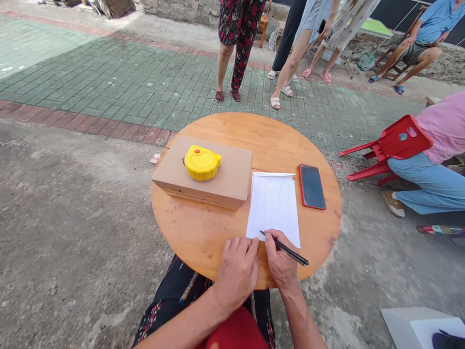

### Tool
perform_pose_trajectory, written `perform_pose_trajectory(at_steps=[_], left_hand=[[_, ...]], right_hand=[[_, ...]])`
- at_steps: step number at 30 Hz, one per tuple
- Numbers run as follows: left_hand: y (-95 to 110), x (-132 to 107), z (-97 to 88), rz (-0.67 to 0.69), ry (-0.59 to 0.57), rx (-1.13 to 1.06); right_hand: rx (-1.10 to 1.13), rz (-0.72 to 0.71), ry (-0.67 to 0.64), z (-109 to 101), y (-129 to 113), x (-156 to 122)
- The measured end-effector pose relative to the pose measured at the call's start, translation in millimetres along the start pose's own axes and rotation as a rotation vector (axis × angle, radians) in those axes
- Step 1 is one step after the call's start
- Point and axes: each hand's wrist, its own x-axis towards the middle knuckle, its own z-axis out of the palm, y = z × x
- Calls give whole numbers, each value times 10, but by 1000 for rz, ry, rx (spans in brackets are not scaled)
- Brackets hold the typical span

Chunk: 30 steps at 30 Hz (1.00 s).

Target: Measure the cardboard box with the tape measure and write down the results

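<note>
My right hand [281, 261] grips a black pen [292, 253], its tip on the lower part of a white paper sheet [274, 206] covered with rows of small, unreadable marks. Palm down at the table's near edge, my left hand [238, 264] rests with its fingers reaching to the paper's lower left corner. Left of the sheet lies a closed brown cardboard box [232, 169], and on its lid sits a yellow tape measure [202, 163] with a red button. To the paper's right is a phone [312, 186] in a red case.
The round wooden table [203, 232] stands on concrete before my knees. Several people stand or sit beyond it; one in pink sits at right by a red plastic chair [403, 140]. A white box [417, 325] is at lower right, and a bottle [441, 230] lies on the ground.
</note>
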Motion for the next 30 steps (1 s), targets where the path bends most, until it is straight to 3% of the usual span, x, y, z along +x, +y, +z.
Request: perform_pose_trajectory(at_steps=[13,20,30], left_hand=[[-8,9,-1,-10,2,-11],[0,13,-12,-8,5,1],[0,10,-12,-5,10,9]], right_hand=[[1,35,-19,-28,-29,-7],[25,126,25,-36,6,-44],[11,76,31,-20,4,-27]])
